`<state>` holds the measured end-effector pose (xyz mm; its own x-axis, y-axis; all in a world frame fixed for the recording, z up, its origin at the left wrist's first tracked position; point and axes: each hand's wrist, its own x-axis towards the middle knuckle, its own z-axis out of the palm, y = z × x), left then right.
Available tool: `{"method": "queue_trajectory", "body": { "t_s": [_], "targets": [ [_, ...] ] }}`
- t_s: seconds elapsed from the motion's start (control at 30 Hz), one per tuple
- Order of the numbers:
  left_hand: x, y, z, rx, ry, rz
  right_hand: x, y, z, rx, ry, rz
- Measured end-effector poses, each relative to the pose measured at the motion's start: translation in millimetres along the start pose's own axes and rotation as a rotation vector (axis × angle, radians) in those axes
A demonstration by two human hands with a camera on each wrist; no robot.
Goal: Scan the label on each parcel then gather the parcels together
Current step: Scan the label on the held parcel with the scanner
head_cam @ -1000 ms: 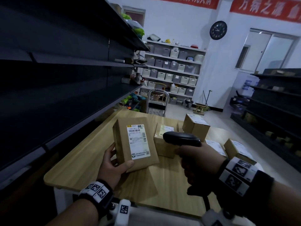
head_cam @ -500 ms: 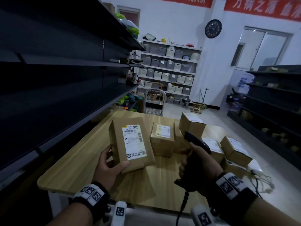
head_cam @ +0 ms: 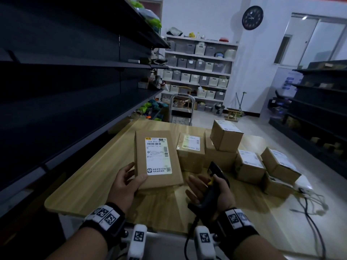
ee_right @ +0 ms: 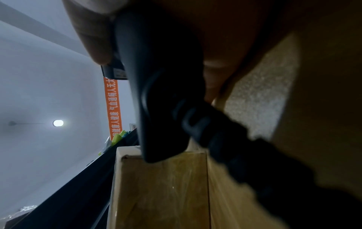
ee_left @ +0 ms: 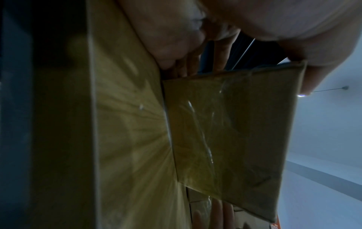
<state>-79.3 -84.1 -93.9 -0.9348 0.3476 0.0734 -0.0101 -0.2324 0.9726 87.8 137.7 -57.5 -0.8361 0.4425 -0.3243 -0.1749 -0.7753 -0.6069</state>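
My left hand [head_cam: 127,182] grips a flat brown parcel [head_cam: 157,160] by its lower left corner, tilted up with its white label facing me. From the left wrist view I see the parcel's taped underside [ee_left: 231,139] above the wooden table [ee_left: 127,124]. Just right of the parcel, my right hand [head_cam: 208,188] lies low over the table, palm turned up. A black scanner [head_cam: 216,177] rests in it under the thumb, the other fingers loosely spread. In the right wrist view the scanner [ee_right: 160,77] fills the middle. Several boxed parcels [head_cam: 225,136] stand clustered behind.
The wooden table [head_cam: 90,177] runs beside dark shelving [head_cam: 65,91] on the left. A white adapter [head_cam: 303,183] and loose cables [head_cam: 309,209] lie at the table's right edge. The scanner's cord [ee_right: 245,147] hangs off the near edge. More dark shelves [head_cam: 319,109] stand at the right.
My right hand has dropped from aiming the scanner at the label to low over the table, palm turned up and fingers loosened. The left hand keeps the parcel, slightly shifted.
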Motion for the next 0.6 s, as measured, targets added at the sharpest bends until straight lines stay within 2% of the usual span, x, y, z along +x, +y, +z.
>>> {"method": "queue_trajectory", "body": {
  "t_s": [0.17,0.33,0.5,0.6],
  "targets": [
    [2,-3,-2,-0.054,-0.010,-0.027,3,1,-4,0.026,-0.010,-0.009],
    [8,-1,4,-0.259,0.038,-0.138,7,-6,-8,0.118,-0.001,-0.009],
    [19,20,17,-0.326,0.001,-0.170,8,-11,-9,0.167,0.074,0.008],
    [36,51,45,-0.250,-0.095,-0.153,14,-13,-12,0.199,0.147,-0.004]
  ]
}}
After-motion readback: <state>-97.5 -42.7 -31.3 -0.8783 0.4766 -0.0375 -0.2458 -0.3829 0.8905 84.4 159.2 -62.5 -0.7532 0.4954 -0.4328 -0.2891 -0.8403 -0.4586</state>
